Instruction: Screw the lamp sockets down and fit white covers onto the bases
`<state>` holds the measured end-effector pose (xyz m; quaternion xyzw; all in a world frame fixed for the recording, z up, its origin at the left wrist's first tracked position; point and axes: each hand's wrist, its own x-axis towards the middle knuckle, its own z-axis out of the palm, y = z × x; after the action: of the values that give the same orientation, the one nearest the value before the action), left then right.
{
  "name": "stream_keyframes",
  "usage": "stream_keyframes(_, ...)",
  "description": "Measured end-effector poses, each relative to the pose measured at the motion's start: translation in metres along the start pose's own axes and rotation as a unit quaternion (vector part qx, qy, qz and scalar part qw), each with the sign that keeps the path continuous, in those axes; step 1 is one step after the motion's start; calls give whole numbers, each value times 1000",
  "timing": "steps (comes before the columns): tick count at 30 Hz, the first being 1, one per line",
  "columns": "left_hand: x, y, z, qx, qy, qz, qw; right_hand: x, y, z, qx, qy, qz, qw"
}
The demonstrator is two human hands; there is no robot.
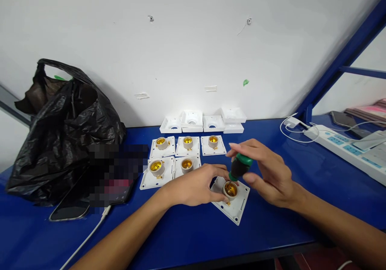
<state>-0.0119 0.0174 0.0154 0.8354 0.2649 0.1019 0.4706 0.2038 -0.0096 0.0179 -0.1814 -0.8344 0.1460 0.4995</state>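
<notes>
Left hand: We have our left hand [196, 185] partly closed, thumb on the near side and fingers on the far side of the socket, steadying it; some fingertips are hidden.
Right hand: Our right hand [268, 175] is curled around the handle of a short screwdriver with a green and black grip [240, 167], thumb low and fingers over the top.
Screwdriver: We hold it tilted, shaft pointing down at the socket's mouth; we cannot tell whether the tip meets a screw.
Socket in work: A round, pale socket with a gold-coloured metal lining [230, 190] stands on a white square plastic plate [238, 209], which lies turned cornerwise on the blue tabletop [181, 238] before us.
Other plates: Five similar white plates with sockets [181, 151] lie in two rows, three behind and two in front, left of and beyond our work.
Covers: Behind them we see white square plastic covers [193, 129] by the wall, some stacked.
Left side: A crumpled black plastic bag [66, 129] stands beside dark phones.
Right side: A long white power strip with blue sockets [350, 147].
</notes>
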Motion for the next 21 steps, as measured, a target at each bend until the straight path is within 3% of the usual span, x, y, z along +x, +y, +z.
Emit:
stream_keyframes(3, 0, 0, 0, 1, -2, -11, 1000, 0, -1, -1, 7, 21, 29, 999)
stream_keyframes(6, 0, 0, 0, 8, -4, -21, 1000, 0, 0, 0, -13, 77, -1, 997)
stream_keyframes(10, 0, 0, -1, 8, 1, -4, 1000, 2, 0, -2, 29, 1, 28, 999)
stream_keyframes(15, -1, 0, 1, 11, 4, -28, 1000, 3, -1, -3, 0, 66, -5, 998)
stream_keyframes(19, -1, 3, 1, -5, 13, -3, 1000, 1, -2, -2, 58, -24, 51, 997)
stream_keyframes(21, -1, 3, 0, -5, 11, -8, 1000, 0, -2, -1, 70, 4, 59, 996)
